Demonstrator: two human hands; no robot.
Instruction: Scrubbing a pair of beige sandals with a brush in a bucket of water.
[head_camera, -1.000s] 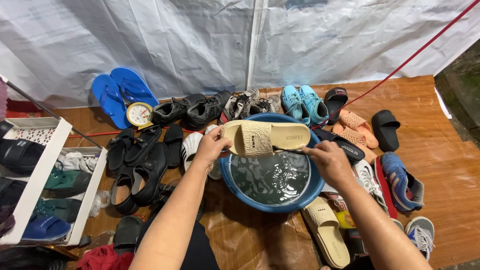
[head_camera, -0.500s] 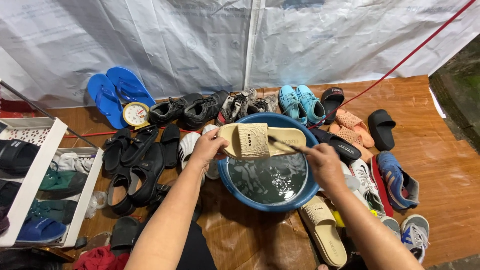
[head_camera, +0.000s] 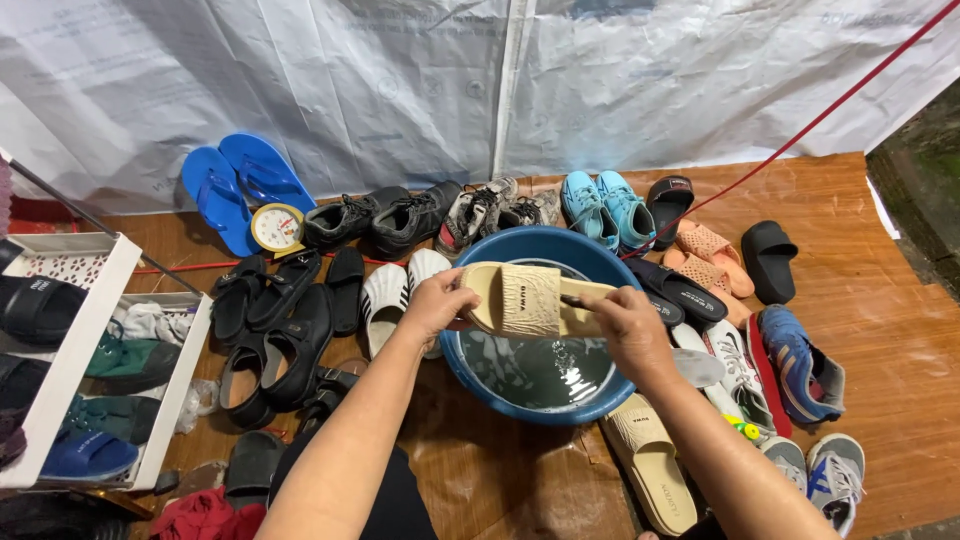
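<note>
A person holds a beige slide flat over a blue basin of water on the wooden floor, near its back edge by the white tarp. The left hand grasps the slide's heel end, fingers curled around it; the right hand is clenched at the toe end around what looks like a thin brush, mostly hidden, so exactly what it grips cannot be told. Water drips from the slide into the basin. The wet slide could slip from the grasp and splash water over the shoes packed against the basin's rim; a tipped basin would soak the floor. Counted: one basin, one matching beige slide lying at the basin's right, two blue flip-flops at the back left, two turquoise sneakers, one small clock, one white shoe rack at the left edge.
</note>
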